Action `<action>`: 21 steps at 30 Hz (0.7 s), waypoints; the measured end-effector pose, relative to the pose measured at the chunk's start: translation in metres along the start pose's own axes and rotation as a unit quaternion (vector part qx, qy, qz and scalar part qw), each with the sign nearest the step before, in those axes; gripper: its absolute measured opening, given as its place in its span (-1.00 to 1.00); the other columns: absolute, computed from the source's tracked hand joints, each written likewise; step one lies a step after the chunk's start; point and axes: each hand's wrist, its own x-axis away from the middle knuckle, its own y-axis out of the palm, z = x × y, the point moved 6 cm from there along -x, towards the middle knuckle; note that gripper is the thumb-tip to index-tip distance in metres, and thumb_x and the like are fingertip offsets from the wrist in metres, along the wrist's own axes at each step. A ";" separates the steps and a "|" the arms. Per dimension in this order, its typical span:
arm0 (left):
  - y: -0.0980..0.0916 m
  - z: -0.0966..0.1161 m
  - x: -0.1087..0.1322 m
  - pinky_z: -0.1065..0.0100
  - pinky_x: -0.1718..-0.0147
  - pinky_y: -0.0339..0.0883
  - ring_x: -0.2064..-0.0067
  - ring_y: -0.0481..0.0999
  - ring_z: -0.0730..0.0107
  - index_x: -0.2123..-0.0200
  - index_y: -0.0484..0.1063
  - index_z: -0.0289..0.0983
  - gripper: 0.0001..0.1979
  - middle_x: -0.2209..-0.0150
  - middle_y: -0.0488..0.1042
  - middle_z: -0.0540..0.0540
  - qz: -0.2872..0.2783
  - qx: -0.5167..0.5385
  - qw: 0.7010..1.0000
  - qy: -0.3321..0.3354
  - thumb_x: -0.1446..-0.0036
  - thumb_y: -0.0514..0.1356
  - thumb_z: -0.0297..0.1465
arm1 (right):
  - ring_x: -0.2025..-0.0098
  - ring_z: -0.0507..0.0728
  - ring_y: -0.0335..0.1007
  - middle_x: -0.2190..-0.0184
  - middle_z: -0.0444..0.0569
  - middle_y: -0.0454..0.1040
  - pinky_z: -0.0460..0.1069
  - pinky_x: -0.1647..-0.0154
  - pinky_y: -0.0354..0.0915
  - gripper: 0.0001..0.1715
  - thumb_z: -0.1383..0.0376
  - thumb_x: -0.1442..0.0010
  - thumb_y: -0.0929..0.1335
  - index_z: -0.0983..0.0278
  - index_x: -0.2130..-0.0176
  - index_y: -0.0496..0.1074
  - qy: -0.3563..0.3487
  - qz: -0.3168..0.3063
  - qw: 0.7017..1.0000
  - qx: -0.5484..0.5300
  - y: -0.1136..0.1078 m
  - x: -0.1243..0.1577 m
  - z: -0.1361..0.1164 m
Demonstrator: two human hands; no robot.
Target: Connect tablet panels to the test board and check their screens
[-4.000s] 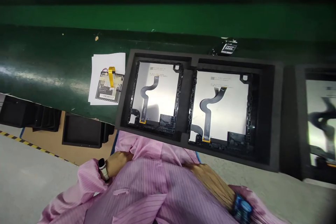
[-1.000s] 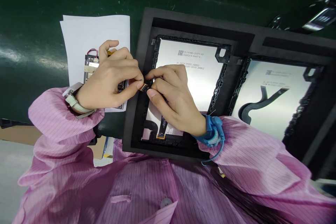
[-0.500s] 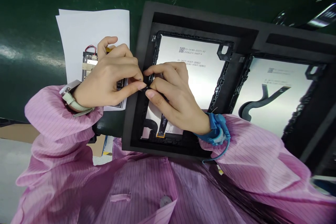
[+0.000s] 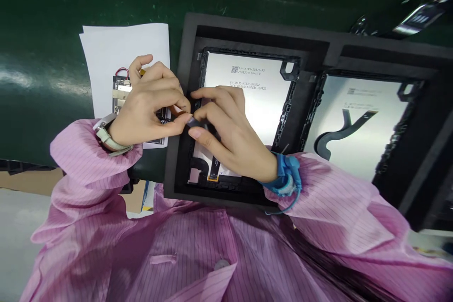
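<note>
Head view: left hand [image 4: 150, 104] and right hand [image 4: 226, 127] met at frame centre, fingers of both pinched shut on the flex cable [image 4: 194, 121] tip, over the left panel [image 4: 247, 104] in the foam tray [image 4: 184, 56]. Cable looked thin, floppy, crease-prone; best gripped by its stiff connector end.

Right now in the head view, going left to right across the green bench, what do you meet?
White paper sheet → small circuit board → left hand → right hand → second panel's black flex cable → metal clip.
</note>
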 end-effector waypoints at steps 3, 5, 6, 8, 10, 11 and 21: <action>-0.017 0.009 0.019 -0.07 -0.21 0.21 0.02 0.50 0.16 0.15 0.57 -0.20 -0.61 0.17 0.58 -0.11 0.118 -0.044 0.992 0.029 -0.35 0.08 -0.07 | -0.26 0.33 0.19 -0.22 0.23 0.33 0.32 -0.28 0.16 -0.51 0.04 -0.48 0.18 0.34 -0.13 0.34 0.021 0.007 0.998 0.055 -0.028 0.014 -0.013; -0.029 0.013 0.046 0.03 -0.04 0.34 0.03 0.49 0.18 0.10 0.53 -0.17 -0.67 0.14 0.55 -0.13 0.260 -0.070 0.963 -0.018 -0.43 0.01 -0.18 | -0.25 0.36 0.22 -0.21 0.25 0.35 0.33 -0.27 0.18 -0.47 0.06 -0.47 0.21 0.36 -0.22 0.29 0.048 0.013 0.991 0.121 -0.049 0.033 -0.019; -0.031 0.014 0.063 0.05 0.03 0.37 0.08 0.49 0.19 0.13 0.50 -0.15 -0.73 0.20 0.53 -0.12 0.322 -0.090 0.941 -0.060 -0.43 0.01 -0.26 | -0.22 0.38 0.24 -0.18 0.23 0.38 0.33 -0.24 0.21 -0.47 0.07 -0.45 0.23 0.34 -0.24 0.28 0.065 0.015 0.987 0.147 -0.059 0.045 -0.020; -0.020 0.019 0.090 0.06 0.11 0.37 0.14 0.47 0.17 0.14 0.49 -0.18 -0.81 0.25 0.49 -0.15 0.345 -0.171 0.915 -0.124 -0.40 0.07 -0.36 | -0.15 0.39 0.31 -0.11 0.20 0.43 0.32 -0.15 0.28 -0.46 0.07 -0.45 0.23 0.27 -0.28 0.27 0.113 0.016 0.979 0.172 -0.071 0.071 -0.015; 0.004 0.022 0.105 0.03 0.09 0.36 0.06 0.45 0.06 0.02 0.51 -0.27 -0.77 0.12 0.48 -0.28 0.261 -0.259 0.918 -0.149 -0.34 0.13 -0.39 | -0.07 0.40 0.35 -0.04 0.20 0.46 0.31 -0.07 0.32 -0.44 0.04 -0.45 0.21 0.26 -0.28 0.28 0.155 0.019 0.970 0.187 -0.074 0.096 -0.006; 0.017 0.022 0.110 0.00 0.07 0.35 0.01 0.44 -0.01 -0.06 0.51 -0.30 -0.70 0.03 0.45 -0.35 0.210 -0.289 0.921 -0.156 -0.33 0.14 -0.39 | -0.05 0.41 0.35 -0.02 0.21 0.47 0.31 -0.05 0.33 -0.42 0.02 -0.44 0.21 0.27 -0.28 0.29 0.171 0.024 0.966 0.194 -0.074 0.107 -0.001; 0.044 0.015 0.115 -0.07 -0.01 0.29 -0.09 0.37 -0.17 -0.23 0.49 -0.18 -0.53 -0.16 0.37 -0.43 0.100 -0.378 0.907 -0.156 -0.32 0.04 -0.46 | -0.16 0.39 0.28 -0.04 0.23 0.47 0.31 -0.16 0.34 -0.38 0.06 -0.44 0.23 0.36 -0.31 0.27 0.202 0.053 0.957 0.200 -0.048 0.141 0.015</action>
